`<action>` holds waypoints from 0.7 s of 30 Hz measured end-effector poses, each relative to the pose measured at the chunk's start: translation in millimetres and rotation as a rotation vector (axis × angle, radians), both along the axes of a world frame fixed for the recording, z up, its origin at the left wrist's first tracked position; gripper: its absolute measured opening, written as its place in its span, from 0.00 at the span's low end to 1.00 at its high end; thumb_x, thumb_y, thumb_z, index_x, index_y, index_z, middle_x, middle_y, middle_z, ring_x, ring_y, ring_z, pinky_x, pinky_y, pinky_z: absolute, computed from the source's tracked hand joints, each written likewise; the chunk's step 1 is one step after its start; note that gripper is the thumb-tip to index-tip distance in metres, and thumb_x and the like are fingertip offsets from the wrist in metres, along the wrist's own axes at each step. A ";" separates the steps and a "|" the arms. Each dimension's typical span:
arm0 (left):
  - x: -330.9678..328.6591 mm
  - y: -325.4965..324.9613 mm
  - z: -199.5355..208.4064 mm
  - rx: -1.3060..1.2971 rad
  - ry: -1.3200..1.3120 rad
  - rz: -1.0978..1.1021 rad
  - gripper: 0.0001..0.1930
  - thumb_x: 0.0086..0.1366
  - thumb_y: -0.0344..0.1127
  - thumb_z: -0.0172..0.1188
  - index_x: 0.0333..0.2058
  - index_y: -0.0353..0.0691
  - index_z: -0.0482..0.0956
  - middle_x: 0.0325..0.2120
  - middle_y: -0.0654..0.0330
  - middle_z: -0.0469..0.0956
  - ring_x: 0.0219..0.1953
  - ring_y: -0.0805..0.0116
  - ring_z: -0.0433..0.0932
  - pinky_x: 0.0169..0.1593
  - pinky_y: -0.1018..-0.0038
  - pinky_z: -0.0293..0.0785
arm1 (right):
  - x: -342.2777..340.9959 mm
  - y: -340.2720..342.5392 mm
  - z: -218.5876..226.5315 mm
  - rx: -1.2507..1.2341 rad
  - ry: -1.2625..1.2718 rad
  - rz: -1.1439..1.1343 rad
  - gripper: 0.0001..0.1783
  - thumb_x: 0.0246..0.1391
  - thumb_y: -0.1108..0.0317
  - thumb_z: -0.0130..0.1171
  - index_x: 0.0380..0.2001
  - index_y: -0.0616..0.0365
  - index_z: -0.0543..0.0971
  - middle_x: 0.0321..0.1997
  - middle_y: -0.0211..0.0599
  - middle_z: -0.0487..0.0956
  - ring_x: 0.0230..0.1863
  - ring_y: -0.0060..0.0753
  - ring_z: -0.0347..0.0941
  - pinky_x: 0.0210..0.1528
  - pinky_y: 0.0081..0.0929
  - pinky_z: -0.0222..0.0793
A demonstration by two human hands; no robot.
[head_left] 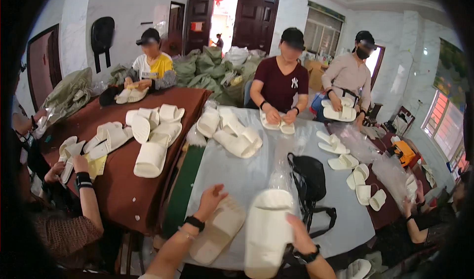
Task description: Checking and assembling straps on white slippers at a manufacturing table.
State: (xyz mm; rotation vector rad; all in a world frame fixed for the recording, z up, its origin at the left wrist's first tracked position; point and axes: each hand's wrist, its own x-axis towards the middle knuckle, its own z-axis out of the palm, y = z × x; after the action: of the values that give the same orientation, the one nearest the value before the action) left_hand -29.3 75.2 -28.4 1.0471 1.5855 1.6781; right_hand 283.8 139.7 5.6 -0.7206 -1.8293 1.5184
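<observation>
My right hand (pixel 300 235) grips the side edge of a white slide slipper (pixel 269 229), held up close with its sole side or top not clearly told apart. To the left of it, a second slipper (pixel 217 234), cream-coloured, lies on the pale grey-blue table cover (pixel 222 172). Over that slipper's upper left edge is my left hand (pixel 211 201), fingers apart and nothing in them. A dark band circles each of my wrists.
Beyond my hands sits a pile of white slippers (pixel 232 133). A black backpack (pixel 307 177) with straps lies right of centre, beside clear plastic bags (pixel 282 160). More slippers (pixel 345 161) line the right side. Co-workers handle slippers around both tables, including the brown-covered one (pixel 113 195).
</observation>
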 end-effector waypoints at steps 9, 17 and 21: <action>-19.3 -114.5 71.4 -0.045 -0.034 0.320 0.21 0.64 0.42 0.48 0.49 0.32 0.67 0.47 0.55 0.70 0.50 0.65 0.68 0.54 0.72 0.61 | -151.2 -12.7 -8.5 -0.565 -0.068 0.390 0.32 0.55 0.47 0.48 0.52 0.63 0.62 0.47 0.39 0.67 0.42 0.30 0.66 0.42 0.32 0.64; 8.6 -173.9 2.1 -0.359 0.558 0.183 0.28 0.52 0.42 0.62 0.51 0.39 0.67 0.56 0.48 0.59 0.58 0.52 0.58 0.58 0.65 0.55 | -143.0 -26.5 -14.3 0.713 -0.693 0.222 0.53 0.34 0.48 0.66 0.56 0.71 0.53 0.54 0.65 0.57 0.55 0.60 0.55 0.57 0.39 0.55; 11.5 -156.2 -5.8 -0.610 0.825 0.066 0.30 0.52 0.49 0.60 0.52 0.43 0.68 0.58 0.51 0.56 0.61 0.48 0.50 0.60 0.55 0.49 | -135.5 -9.3 -6.2 0.554 -0.790 0.326 0.50 0.35 0.55 0.63 0.58 0.68 0.52 0.55 0.65 0.58 0.57 0.60 0.55 0.57 0.40 0.55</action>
State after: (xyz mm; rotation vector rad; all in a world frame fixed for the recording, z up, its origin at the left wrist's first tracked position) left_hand -17.8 -81.1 -34.2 1.4223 2.4387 0.6719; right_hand 148.3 130.4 -0.7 -0.8290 -2.9100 0.8385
